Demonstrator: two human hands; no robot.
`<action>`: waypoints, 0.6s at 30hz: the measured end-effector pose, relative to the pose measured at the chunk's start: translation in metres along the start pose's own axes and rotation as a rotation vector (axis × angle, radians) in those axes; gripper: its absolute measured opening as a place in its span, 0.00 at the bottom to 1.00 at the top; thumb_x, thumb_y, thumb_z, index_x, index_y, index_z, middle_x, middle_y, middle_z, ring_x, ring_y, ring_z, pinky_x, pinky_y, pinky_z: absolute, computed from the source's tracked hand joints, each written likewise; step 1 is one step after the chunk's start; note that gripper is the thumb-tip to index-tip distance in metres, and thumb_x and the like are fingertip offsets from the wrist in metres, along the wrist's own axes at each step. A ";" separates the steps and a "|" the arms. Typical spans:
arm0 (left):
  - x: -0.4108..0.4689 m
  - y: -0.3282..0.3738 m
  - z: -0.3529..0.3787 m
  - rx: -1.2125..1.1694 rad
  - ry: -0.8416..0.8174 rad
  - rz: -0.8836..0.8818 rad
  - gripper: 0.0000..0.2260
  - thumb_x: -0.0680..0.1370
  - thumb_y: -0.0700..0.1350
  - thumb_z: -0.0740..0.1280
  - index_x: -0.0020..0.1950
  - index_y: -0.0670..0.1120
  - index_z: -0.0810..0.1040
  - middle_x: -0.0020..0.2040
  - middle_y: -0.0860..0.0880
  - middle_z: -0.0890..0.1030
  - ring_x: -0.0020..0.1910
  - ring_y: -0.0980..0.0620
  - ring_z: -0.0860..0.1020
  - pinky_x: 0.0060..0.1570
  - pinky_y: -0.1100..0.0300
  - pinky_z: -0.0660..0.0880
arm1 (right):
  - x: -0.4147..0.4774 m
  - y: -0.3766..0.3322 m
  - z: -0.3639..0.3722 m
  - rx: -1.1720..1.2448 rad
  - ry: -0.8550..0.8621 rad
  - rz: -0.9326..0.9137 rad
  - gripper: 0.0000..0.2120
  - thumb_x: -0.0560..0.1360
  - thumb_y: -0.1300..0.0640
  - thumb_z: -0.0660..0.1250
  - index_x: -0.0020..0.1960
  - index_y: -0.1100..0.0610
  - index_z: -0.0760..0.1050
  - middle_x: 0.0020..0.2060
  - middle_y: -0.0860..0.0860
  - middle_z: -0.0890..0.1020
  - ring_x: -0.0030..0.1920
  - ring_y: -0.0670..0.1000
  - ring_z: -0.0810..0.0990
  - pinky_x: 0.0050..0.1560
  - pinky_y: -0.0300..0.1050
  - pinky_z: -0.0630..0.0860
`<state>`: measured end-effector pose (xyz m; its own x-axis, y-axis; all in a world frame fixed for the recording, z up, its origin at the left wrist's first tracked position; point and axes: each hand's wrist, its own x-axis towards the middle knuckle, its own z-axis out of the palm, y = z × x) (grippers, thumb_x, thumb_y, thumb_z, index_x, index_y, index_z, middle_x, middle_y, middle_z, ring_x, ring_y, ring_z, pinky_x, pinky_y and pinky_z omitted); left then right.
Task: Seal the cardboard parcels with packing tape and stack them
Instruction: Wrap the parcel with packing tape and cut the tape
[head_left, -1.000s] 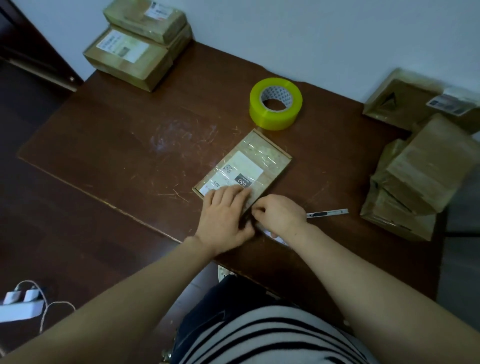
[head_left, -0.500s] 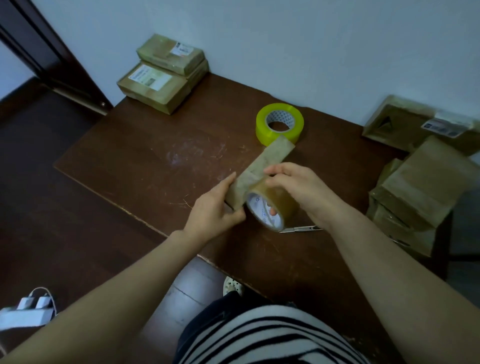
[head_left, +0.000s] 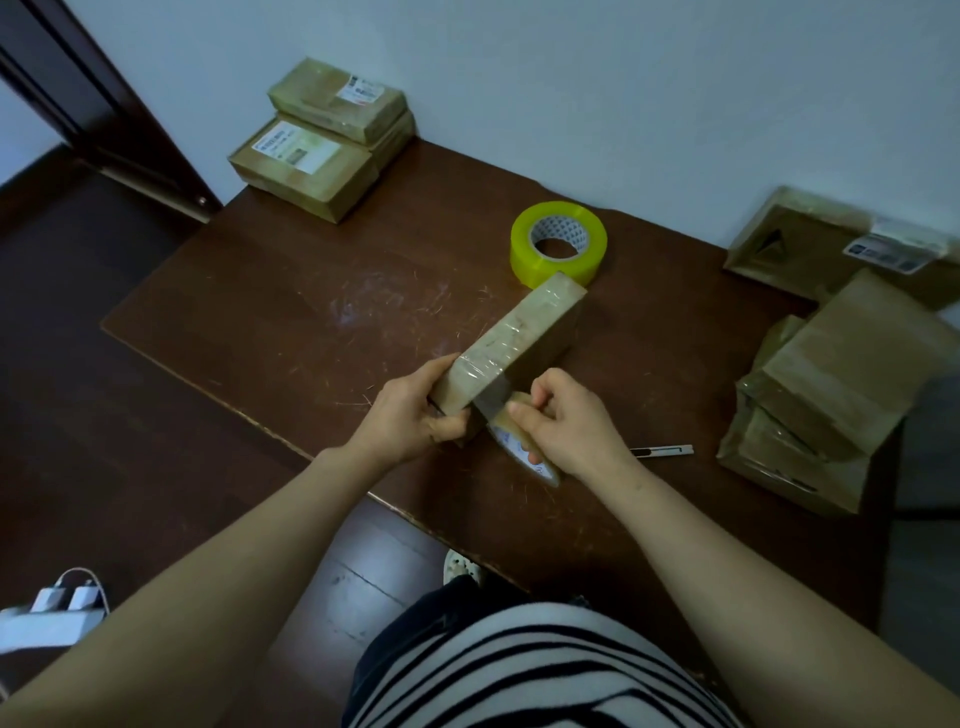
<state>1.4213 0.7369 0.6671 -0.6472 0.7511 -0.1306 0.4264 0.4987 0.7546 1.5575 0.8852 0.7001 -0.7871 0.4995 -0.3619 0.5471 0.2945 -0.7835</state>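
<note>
Parcel (head_left: 514, 338) — near end in left hand (head_left: 410, 415) grip; right hand (head_left: 571, 431) grip holds tape roll (head_left: 506, 441).

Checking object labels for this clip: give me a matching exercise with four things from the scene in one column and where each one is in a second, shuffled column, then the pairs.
Things
1. yellow tape roll
2. utility knife
3. taped parcel
4. clear tape roll

Places
A. gripped by the right hand
B. lying on the table, right of the right hand
C. flat on the table beyond both hands, untouched
D. gripped at its near end by the left hand

Pairs: 1-C, 2-B, 3-D, 4-A
</note>
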 end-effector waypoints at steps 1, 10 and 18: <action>0.000 -0.001 -0.001 -0.009 -0.002 -0.002 0.35 0.64 0.59 0.67 0.69 0.49 0.71 0.51 0.54 0.78 0.47 0.55 0.77 0.47 0.64 0.74 | 0.003 0.001 0.003 -0.067 0.001 -0.009 0.13 0.76 0.50 0.65 0.38 0.48 0.62 0.23 0.46 0.75 0.24 0.44 0.78 0.31 0.47 0.73; 0.003 0.019 -0.010 -0.014 -0.113 -0.084 0.38 0.62 0.64 0.61 0.72 0.53 0.67 0.61 0.50 0.76 0.54 0.56 0.76 0.53 0.63 0.73 | 0.014 0.002 0.015 -0.006 -0.052 0.007 0.14 0.77 0.51 0.66 0.39 0.49 0.62 0.27 0.47 0.77 0.25 0.46 0.79 0.31 0.47 0.74; 0.033 0.059 0.034 0.598 0.078 -0.067 0.34 0.79 0.64 0.49 0.78 0.43 0.51 0.68 0.42 0.69 0.64 0.42 0.71 0.55 0.47 0.72 | 0.010 0.003 0.014 0.165 -0.109 0.059 0.14 0.77 0.59 0.65 0.40 0.53 0.61 0.32 0.54 0.78 0.28 0.52 0.79 0.32 0.50 0.76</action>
<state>1.4472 0.8059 0.6854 -0.7198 0.6868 -0.1010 0.6494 0.7177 0.2514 1.5473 0.8802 0.6867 -0.7861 0.4185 -0.4548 0.5460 0.1253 -0.8284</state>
